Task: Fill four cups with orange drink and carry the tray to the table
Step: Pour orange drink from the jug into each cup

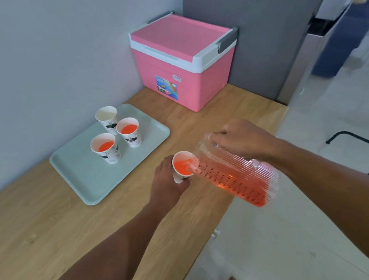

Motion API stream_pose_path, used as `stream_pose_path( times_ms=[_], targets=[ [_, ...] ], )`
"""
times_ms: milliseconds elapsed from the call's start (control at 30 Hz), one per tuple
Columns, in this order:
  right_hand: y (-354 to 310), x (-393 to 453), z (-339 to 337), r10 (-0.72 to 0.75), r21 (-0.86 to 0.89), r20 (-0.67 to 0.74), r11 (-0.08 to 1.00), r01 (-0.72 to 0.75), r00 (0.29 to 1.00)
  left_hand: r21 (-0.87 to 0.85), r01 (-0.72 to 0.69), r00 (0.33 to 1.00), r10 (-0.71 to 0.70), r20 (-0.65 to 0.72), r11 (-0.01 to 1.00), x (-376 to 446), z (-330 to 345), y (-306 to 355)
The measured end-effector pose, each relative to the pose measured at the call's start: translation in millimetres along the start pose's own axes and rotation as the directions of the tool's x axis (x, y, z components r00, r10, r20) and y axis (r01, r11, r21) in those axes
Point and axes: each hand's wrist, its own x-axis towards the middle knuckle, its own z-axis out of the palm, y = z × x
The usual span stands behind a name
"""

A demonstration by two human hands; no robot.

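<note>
My left hand (167,183) grips a white paper cup (183,166) above the wooden counter, and orange drink fills much of it. My right hand (241,141) holds a clear ribbed jug (235,173) of orange drink, tilted with its spout over the cup. On the pale green tray (86,174) to the left stand three paper cups. Two of those cups (105,147) (129,132) hold orange drink. The back cup (107,118) looks empty.
A pink cooler box (181,64) with a white rim stands at the back of the wooden counter (39,230) against a grey panel. The counter's edge runs diagonally on the right. Beyond it are a pale floor, a black chair base (363,142) and a person standing at the far right.
</note>
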Motion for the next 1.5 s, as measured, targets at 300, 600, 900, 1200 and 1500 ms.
stream_pose_path(
  times_ms=[300, 600, 900, 1200, 1500],
  targets=[
    [29, -13, -9, 0.049, 0.035, 0.003, 0.998, -0.049, 0.999, -0.018, 0.032, 0.996, -0.03, 0.078, 0.999, 7, 24, 14],
    [51, -14, -4, 0.19, 0.407, 0.078, 0.89, -0.205, 0.979, -0.149, 0.144, 0.99, -0.141, 0.029, 0.978, 4, 27, 24],
    [40, -11, 3, 0.221, 0.602, 0.149, 0.752, -0.266, 0.964, -0.206, 0.219, 0.975, -0.223, 0.007, 0.954, 10, 10, 29],
    [32, -1, 22, 0.043, 0.719, 0.041, 0.692, -0.06, 0.998, -0.231, 0.274, 0.95, -0.3, -0.086, 0.934, 9, -25, 20],
    [11, 12, 40, -0.096, 0.785, -0.095, 0.605, 0.134, 0.991, -0.225, 0.39, 0.869, -0.438, -0.231, 0.893, -28, -92, -39]
  ],
)
